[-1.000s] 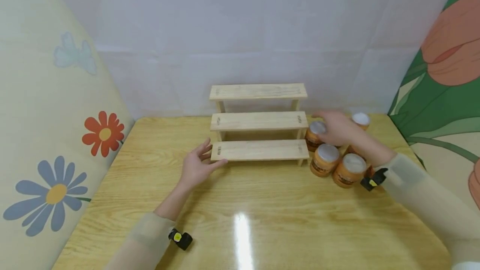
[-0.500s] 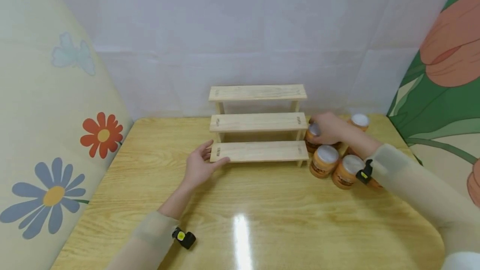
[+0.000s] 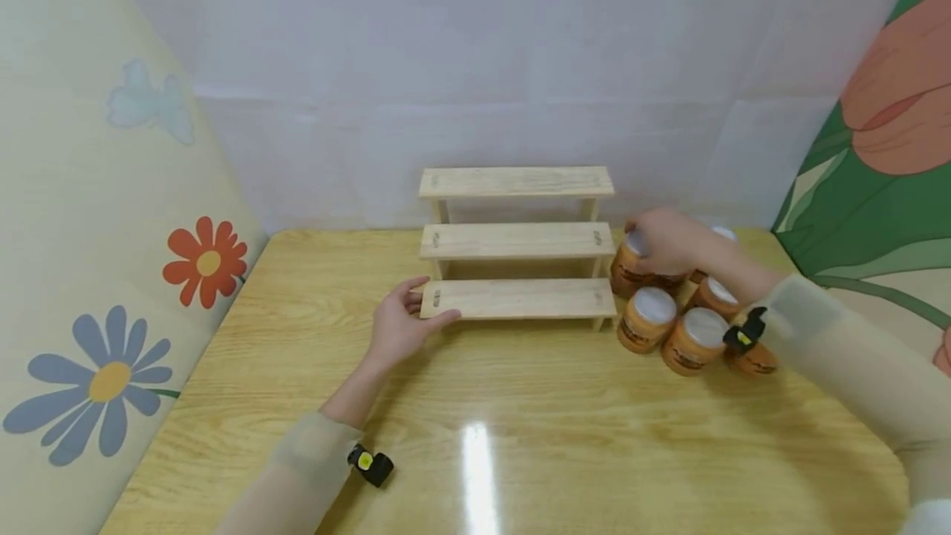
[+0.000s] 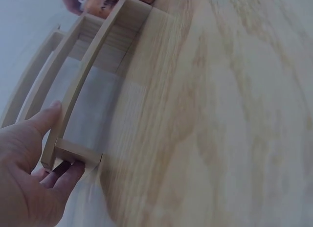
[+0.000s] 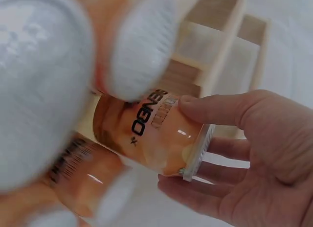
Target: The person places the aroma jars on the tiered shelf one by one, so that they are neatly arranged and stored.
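Note:
A three-tier wooden display rack (image 3: 518, 299) stands against the back wall. My left hand (image 3: 399, 324) holds the left end of its lowest step; in the left wrist view the thumb lies on the board (image 4: 73, 97) and the fingers touch the leg below. Right of the rack, my right hand (image 3: 672, 243) grips an orange can (image 3: 627, 275) with a pale lid by its upper part. The right wrist view shows thumb and fingers around the lidded end of that can (image 5: 151, 131), its printed label facing the camera.
Several like cans cluster near the right hand, among them a front can (image 3: 648, 322), another can (image 3: 694, 343) beside it and one can (image 3: 754, 360) partly under the sleeve. A white cloth wall (image 3: 520, 64) closes the back of the wooden table (image 3: 565, 436).
My right hand has closed around the can nearest the rack, and the can now sits slightly higher in view. The left hand stays at the rack's lowest step.

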Demonstrator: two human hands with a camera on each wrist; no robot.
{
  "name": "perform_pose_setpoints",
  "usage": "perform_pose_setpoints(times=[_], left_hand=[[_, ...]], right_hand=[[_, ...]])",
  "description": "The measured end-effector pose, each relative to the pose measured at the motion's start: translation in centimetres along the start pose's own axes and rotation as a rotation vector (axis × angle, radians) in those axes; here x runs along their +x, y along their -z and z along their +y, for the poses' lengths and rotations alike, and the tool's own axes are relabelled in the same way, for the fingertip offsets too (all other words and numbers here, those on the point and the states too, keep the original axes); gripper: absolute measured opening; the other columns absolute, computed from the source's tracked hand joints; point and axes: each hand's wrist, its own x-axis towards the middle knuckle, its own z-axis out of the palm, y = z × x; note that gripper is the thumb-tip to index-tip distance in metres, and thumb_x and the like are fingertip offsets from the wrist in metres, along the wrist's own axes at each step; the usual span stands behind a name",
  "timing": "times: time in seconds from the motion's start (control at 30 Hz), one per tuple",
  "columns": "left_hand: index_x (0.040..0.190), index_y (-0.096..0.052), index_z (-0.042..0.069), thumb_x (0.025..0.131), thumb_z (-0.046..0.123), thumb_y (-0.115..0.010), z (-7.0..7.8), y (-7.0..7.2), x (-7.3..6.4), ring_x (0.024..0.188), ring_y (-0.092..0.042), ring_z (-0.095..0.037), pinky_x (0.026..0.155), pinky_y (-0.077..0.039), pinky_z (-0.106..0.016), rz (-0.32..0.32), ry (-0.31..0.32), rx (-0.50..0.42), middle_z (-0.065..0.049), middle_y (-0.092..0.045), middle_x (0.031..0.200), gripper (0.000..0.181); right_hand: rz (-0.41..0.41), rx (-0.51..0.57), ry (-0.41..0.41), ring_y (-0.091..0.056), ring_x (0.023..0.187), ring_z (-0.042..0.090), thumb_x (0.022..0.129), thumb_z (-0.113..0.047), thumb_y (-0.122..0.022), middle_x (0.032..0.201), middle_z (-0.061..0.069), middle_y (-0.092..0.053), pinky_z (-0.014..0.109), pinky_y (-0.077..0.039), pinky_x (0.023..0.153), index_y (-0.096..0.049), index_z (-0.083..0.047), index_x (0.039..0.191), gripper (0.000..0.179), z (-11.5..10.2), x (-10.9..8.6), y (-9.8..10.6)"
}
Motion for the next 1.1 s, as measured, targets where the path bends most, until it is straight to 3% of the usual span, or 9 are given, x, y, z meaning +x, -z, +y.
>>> perform_pose_setpoints(times=[0.2, 0.33, 0.6, 0.83, 1.1], left_hand=[[0.151, -0.054, 0.003, 0.083, 0.029, -0.095, 0.4, -0.7, 0.3, 0.123, -0.069, -0.041, 0.105, -0.057, -0.05, -0.012, 0.002, -0.003, -0.026, -0.069, 0.132, 0.084], [0.151, -0.053, 0.002, 0.083, 0.029, -0.094, 0.6, -1.0, 0.3, 0.122, -0.069, -0.041, 0.105, -0.056, -0.05, -0.022, -0.003, -0.013, -0.027, -0.069, 0.132, 0.084], [0.151, -0.053, 0.001, 0.084, 0.027, -0.094, 0.7, -1.1, 0.0, 0.119, -0.07, -0.041, 0.103, -0.057, -0.05, -0.034, 0.012, -0.014, -0.027, -0.069, 0.13, 0.083], [0.151, -0.053, 0.006, 0.083, 0.026, -0.094, 0.2, -0.1, -0.2, 0.12, -0.069, -0.038, 0.104, -0.057, -0.048, -0.013, 0.052, -0.036, -0.024, -0.069, 0.13, 0.082], [0.152, -0.052, 0.003, 0.085, 0.028, -0.093, -0.2, 0.2, -0.3, 0.118, -0.07, -0.038, 0.102, -0.058, -0.046, 0.005, 0.047, -0.043, -0.025, -0.069, 0.129, 0.082]], right_hand=[[0.002, 0.052, -0.09, -0.066, 0.111, 0.044, 0.09, -0.019, -0.081, 0.13, 0.03, -0.065, 0.057, -0.055, 0.087, -0.06, 0.006, 0.134, 0.055, 0.8, -1.4, 5.2], [0.035, 0.031, -0.102, -0.065, 0.107, 0.043, 0.09, -0.018, -0.078, 0.131, 0.033, -0.062, 0.055, -0.054, 0.083, -0.057, 0.006, 0.135, 0.055, 1.1, -1.7, 8.6], [0.123, 0.0, -0.098, -0.063, 0.107, 0.042, 0.093, -0.027, -0.072, 0.135, 0.034, -0.061, 0.052, -0.051, 0.083, -0.053, 0.002, 0.142, 0.06, -0.6, 0.0, 14.0], [0.192, 0.014, -0.06, -0.064, 0.116, 0.041, 0.093, -0.032, -0.07, 0.142, 0.027, -0.062, 0.054, -0.054, 0.092, -0.052, -0.005, 0.148, 0.064, -4.9, 3.8, 14.6], [0.246, 0.164, 0.033, -0.064, 0.125, 0.037, 0.095, -0.027, -0.073, 0.151, 0.023, -0.057, 0.049, -0.056, 0.1, -0.044, -0.004, 0.151, 0.067, -9.9, 7.7, 14.3]])
